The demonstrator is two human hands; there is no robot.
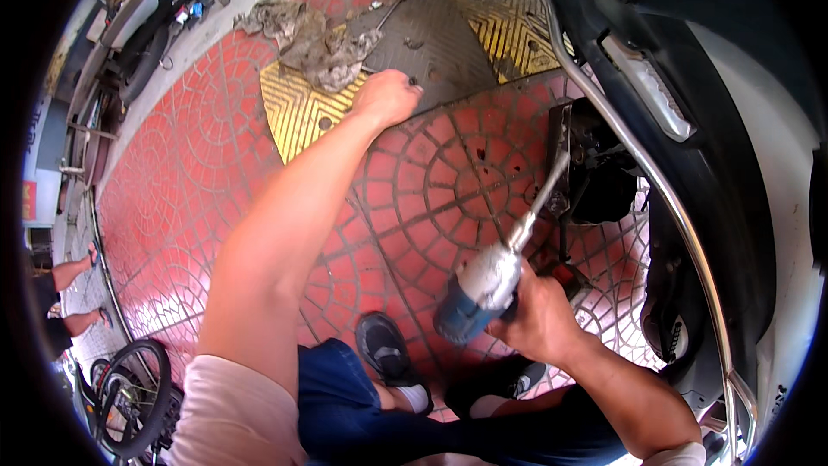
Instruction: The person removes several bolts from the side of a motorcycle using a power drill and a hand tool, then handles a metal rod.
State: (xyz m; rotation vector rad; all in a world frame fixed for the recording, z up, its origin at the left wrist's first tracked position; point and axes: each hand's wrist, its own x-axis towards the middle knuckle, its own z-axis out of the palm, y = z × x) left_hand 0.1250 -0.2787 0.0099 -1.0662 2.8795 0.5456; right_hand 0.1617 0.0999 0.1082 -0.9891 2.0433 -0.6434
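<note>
Power driver point(479, 289), silver-nosed, blue-bodied and long-shafted, sits above red paving point(336, 293) in the right hand point(539, 315), whose fingers wrap its mostly hidden grip. The left hand's point(388, 97) fingers curl; whether they pinch anything, I cannot tell.

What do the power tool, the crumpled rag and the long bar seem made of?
Power tool: shiny silver front, likely metal; duller blue rear, perhaps plastic. Rag: probably cloth, from its soft folds and stains. Long bar: likely polished metal, given bright highlights.
</note>
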